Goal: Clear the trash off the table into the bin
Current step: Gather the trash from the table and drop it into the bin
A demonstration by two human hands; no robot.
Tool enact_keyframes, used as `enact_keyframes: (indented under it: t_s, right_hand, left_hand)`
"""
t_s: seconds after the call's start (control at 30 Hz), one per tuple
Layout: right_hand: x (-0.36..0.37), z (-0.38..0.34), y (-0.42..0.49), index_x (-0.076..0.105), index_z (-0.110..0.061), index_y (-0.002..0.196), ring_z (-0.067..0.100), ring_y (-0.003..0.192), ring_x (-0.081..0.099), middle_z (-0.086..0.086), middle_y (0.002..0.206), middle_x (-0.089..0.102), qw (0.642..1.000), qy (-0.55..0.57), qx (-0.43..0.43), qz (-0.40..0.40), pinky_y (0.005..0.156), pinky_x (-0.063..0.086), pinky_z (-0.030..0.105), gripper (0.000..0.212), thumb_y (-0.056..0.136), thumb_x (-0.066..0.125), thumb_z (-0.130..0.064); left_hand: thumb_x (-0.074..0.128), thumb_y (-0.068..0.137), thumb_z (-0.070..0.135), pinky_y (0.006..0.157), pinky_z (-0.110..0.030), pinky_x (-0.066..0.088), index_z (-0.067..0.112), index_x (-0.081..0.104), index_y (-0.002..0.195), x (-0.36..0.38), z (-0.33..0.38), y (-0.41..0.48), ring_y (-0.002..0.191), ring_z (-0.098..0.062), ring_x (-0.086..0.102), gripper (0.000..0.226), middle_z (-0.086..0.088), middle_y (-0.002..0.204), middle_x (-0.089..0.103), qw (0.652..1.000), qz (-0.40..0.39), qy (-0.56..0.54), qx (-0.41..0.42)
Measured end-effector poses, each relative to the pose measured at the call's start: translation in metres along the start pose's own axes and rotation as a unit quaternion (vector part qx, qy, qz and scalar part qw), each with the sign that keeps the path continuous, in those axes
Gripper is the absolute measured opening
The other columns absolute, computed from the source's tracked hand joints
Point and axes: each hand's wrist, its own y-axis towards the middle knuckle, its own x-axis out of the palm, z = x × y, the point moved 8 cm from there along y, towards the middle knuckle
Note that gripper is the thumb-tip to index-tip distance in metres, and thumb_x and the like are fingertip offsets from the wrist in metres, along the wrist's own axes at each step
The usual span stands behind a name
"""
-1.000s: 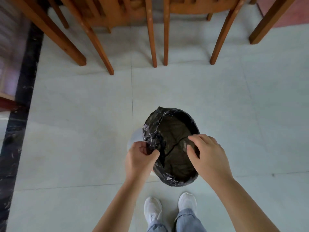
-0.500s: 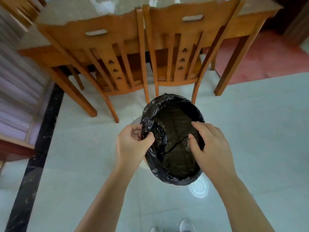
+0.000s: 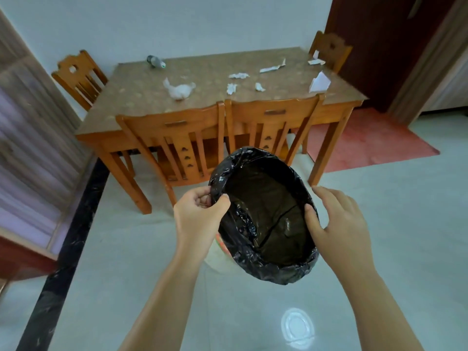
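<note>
Evidently held up, mouth open, so trash can drop straight in: black-lined bin [image 3: 253, 153].

- Left hand [image 3: 200, 215] at bin's left rim, thumb and curled fingers pinching the liner.
- Right hand [image 3: 340, 224] at bin's right rim, thumb hooked inside, fingers loosely apart outside.
- Tissue wad [image 3: 180, 90], paper scraps [image 3: 237, 76] and bottle [image 3: 155, 62] on table [image 3: 207, 69], beyond bin.

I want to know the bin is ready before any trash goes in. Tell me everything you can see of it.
The bin is round, lined with a crinkled glossy black plastic liner folded over its rim; a sliver of pale body shows at lower left. It looks empty, mouth tilted toward the camera, in front of two wooden chairs. The left hand pinches the left rim; the right hand grips the right rim, thumb inside.
</note>
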Motion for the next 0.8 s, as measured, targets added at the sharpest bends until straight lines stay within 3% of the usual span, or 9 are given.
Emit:
enact_keyframes:
  t_s: [0.17, 0.3, 0.4, 0.47, 0.63, 0.8]
  right_hand:
    - [-0.019, -0.001, -0.005, 0.06, -0.008, 0.111, 0.033, 0.1, 0.059, 0.013, 0.107, 0.066, 0.999, -0.025, 0.006, -0.019, 0.084, 0.048, 0.042, 0.032, 0.08, 0.063, -0.016]
    - [-0.029, 0.012, 0.004, 0.062, -0.006, 0.109, 0.034, 0.098, 0.061, 0.014, 0.105, 0.067, 0.999, -0.033, 0.011, -0.018, 0.085, 0.049, 0.043, 0.032, 0.078, 0.066, -0.013]
    - [-0.036, 0.038, 0.018, 0.061, -0.007, 0.11, 0.033, 0.101, 0.06, 0.013, 0.108, 0.067, 0.999, -0.038, 0.035, -0.016, 0.086, 0.048, 0.043, 0.032, 0.079, 0.065, -0.015]
    - [-0.042, 0.06, 0.032, 0.061, -0.008, 0.111, 0.031, 0.101, 0.06, 0.011, 0.108, 0.067, 0.998, -0.037, 0.047, -0.007, 0.085, 0.049, 0.041, 0.032, 0.079, 0.064, -0.015]
    - [-0.054, 0.134, 0.084, 0.06, -0.011, 0.111, 0.028, 0.101, 0.059, 0.008, 0.108, 0.066, 0.996, -0.04, 0.074, 0.008, 0.082, 0.049, 0.039, 0.032, 0.079, 0.063, -0.016]
    - [-0.074, 0.214, 0.145, 0.06, -0.013, 0.111, 0.025, 0.102, 0.057, 0.005, 0.108, 0.066, 0.995, -0.036, 0.091, 0.012, 0.081, 0.045, 0.033, 0.031, 0.08, 0.063, -0.017]
  left_hand:
    - [0.074, 0.068, 0.011, 0.052, -0.009, 0.046, 0.016, 0.067, 0.084, -0.001, 0.015, -0.004, 0.057, 0.002, 0.063, 0.018, 0.019, 0.061, 0.068, 1.0, -0.005, -0.014, -0.009]
    - [0.074, 0.067, 0.011, 0.053, -0.012, 0.048, 0.016, 0.066, 0.084, 0.01, 0.018, 0.001, 0.058, -0.001, 0.064, 0.019, 0.008, 0.062, 0.068, 0.999, 0.0, -0.026, -0.018]
    - [0.074, 0.067, 0.01, 0.052, -0.01, 0.046, 0.017, 0.065, 0.082, 0.035, 0.022, 0.008, 0.056, 0.002, 0.062, 0.019, 0.013, 0.059, 0.067, 1.0, -0.004, -0.027, -0.01]
    - [0.074, 0.067, 0.012, 0.052, -0.01, 0.047, 0.021, 0.064, 0.08, 0.059, 0.027, 0.014, 0.055, 0.002, 0.061, 0.019, 0.018, 0.058, 0.066, 1.0, -0.005, -0.022, -0.001]
    - [0.075, 0.067, 0.016, 0.058, -0.019, 0.05, 0.022, 0.065, 0.083, 0.138, 0.039, 0.04, 0.065, -0.009, 0.064, 0.02, 0.003, 0.072, 0.068, 1.0, -0.002, -0.015, 0.01]
    - [0.074, 0.07, 0.012, 0.056, -0.015, 0.049, 0.025, 0.063, 0.081, 0.244, 0.061, 0.06, 0.064, -0.005, 0.065, 0.021, 0.004, 0.074, 0.068, 0.999, -0.003, -0.035, 0.026]
